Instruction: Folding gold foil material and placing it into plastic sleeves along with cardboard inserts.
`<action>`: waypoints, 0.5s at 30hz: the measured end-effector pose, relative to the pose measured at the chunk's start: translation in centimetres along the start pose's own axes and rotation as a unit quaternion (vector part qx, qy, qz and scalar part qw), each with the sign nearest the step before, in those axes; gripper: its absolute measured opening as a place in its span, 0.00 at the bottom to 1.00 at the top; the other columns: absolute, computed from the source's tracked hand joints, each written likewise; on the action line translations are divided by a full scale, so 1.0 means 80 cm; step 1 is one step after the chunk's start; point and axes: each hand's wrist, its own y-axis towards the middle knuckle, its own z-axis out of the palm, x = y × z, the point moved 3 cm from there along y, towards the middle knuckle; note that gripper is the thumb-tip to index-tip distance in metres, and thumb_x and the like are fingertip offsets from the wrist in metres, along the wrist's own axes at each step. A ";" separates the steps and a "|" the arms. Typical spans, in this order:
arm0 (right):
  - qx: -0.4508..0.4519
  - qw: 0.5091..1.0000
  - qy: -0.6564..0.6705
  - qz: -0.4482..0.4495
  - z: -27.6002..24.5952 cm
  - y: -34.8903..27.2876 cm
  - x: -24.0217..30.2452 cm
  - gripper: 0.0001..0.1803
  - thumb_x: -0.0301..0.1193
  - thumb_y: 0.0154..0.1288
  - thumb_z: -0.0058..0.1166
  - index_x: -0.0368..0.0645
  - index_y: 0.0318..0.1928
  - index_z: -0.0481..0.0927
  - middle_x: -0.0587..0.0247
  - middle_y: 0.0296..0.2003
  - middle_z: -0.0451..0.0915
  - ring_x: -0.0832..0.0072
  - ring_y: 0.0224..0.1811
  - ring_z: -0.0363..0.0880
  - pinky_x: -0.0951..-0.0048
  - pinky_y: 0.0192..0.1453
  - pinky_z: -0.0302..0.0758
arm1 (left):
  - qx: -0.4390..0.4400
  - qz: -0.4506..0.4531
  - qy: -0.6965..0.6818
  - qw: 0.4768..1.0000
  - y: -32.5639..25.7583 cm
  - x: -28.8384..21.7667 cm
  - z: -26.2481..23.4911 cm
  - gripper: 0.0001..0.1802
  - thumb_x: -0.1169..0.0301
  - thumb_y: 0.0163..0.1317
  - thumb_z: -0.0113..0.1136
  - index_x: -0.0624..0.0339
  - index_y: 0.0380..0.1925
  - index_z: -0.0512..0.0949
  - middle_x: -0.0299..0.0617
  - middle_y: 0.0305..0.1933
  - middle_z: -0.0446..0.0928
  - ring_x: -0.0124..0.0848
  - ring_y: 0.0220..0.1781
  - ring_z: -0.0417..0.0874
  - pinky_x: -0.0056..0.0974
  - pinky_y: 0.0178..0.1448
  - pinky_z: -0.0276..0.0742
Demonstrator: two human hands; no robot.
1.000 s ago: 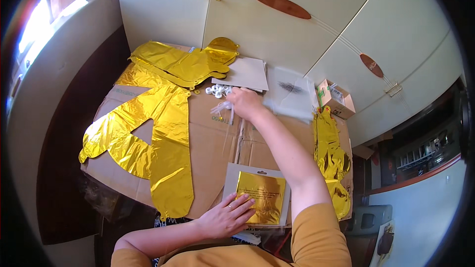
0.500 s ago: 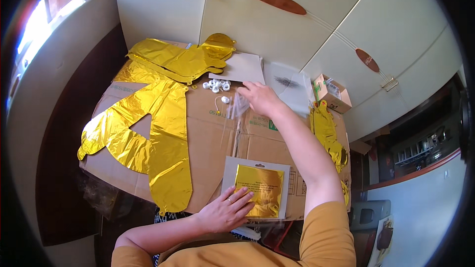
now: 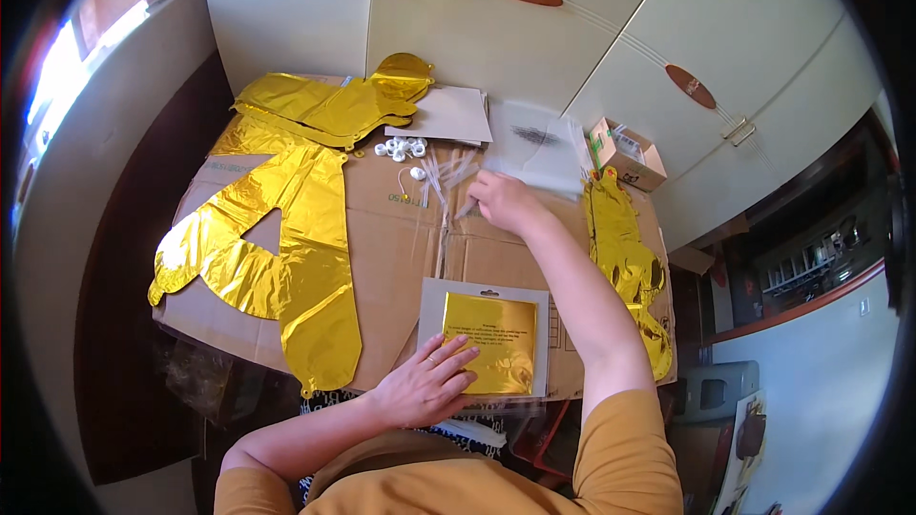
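Observation:
My left hand (image 3: 426, 381) lies flat with its fingers apart on the lower left corner of a flat pack (image 3: 489, 343). This pack has a folded gold foil sheet on a grey card with a hang slot. Farther off, my right hand (image 3: 503, 200) is closed in a pinch on a thin clear plastic straw, whose end (image 3: 466, 211) sticks out to the left of the fingers. Just beyond lie several loose clear straws (image 3: 448, 170). Beside them sit small white ribbon rolls (image 3: 401, 148) in a cluster, and one single roll (image 3: 417, 174) with a loose end.
A large flat gold foil letter balloon (image 3: 320, 257) covers the cardboard (image 3: 386, 257) at left, with another gold foil balloon (image 3: 315, 105) behind it. Grey cards (image 3: 444, 114) and a clear bag (image 3: 534, 148) lie at the back. At right are more gold foil (image 3: 620, 238) and an open box (image 3: 627, 154).
My right hand has drawn slightly nearer from the straws, with one straw now in its pinch. The straws lie more spread out. My left hand stays on the pack; the whole view has shifted slightly.

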 end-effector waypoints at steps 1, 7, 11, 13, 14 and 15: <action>0.025 0.999 -0.036 -0.021 0.003 0.005 0.003 0.06 0.28 0.63 0.54 0.48 0.36 0.84 0.59 0.38 0.82 0.58 0.43 0.83 0.55 0.48 0.81 | -0.004 -0.002 -0.006 1.000 0.000 0.000 -0.001 0.21 0.57 0.63 0.67 0.57 0.50 0.76 0.52 0.68 0.70 0.52 0.74 0.66 0.59 0.77 0.59; 0.052 0.980 -0.168 -0.096 0.015 0.033 0.022 0.06 0.29 0.60 0.54 0.45 0.32 0.83 0.59 0.38 0.83 0.62 0.44 0.85 0.59 0.47 0.80 | -0.016 -0.007 0.015 1.000 -0.005 -0.002 -0.001 0.21 0.60 0.62 0.68 0.56 0.51 0.76 0.50 0.66 0.71 0.52 0.73 0.67 0.59 0.77 0.60; -0.050 0.975 -0.198 -0.091 0.030 0.034 0.005 0.02 0.27 0.56 0.54 0.46 0.28 0.79 0.60 0.34 0.81 0.63 0.35 0.84 0.61 0.42 0.80 | -0.019 0.006 0.018 1.000 0.000 -0.005 -0.001 0.20 0.59 0.63 0.65 0.57 0.50 0.76 0.50 0.65 0.72 0.51 0.74 0.67 0.58 0.77 0.60; -0.087 0.975 -0.187 -0.077 0.031 0.035 0.009 0.02 0.27 0.56 0.53 0.46 0.28 0.79 0.60 0.35 0.82 0.64 0.36 0.84 0.62 0.42 0.79 | -0.018 0.007 0.015 1.000 0.000 -0.004 0.000 0.21 0.60 0.61 0.68 0.56 0.51 0.76 0.49 0.66 0.71 0.51 0.73 0.67 0.58 0.77 0.60; -0.099 0.976 -0.177 -0.079 0.028 0.035 0.014 0.02 0.26 0.56 0.54 0.46 0.30 0.79 0.60 0.35 0.82 0.64 0.37 0.84 0.62 0.42 0.79 | -0.019 0.006 0.016 1.000 -0.001 -0.004 -0.001 0.21 0.60 0.62 0.68 0.56 0.51 0.76 0.50 0.66 0.71 0.51 0.73 0.67 0.58 0.77 0.60; -0.111 0.976 -0.167 -0.080 0.024 0.031 0.016 0.02 0.26 0.55 0.55 0.46 0.31 0.79 0.61 0.36 0.82 0.64 0.37 0.84 0.62 0.43 0.79 | -0.021 0.005 0.016 1.000 -0.001 -0.004 -0.001 0.21 0.60 0.62 0.68 0.56 0.51 0.76 0.50 0.66 0.71 0.51 0.73 0.68 0.58 0.77 0.60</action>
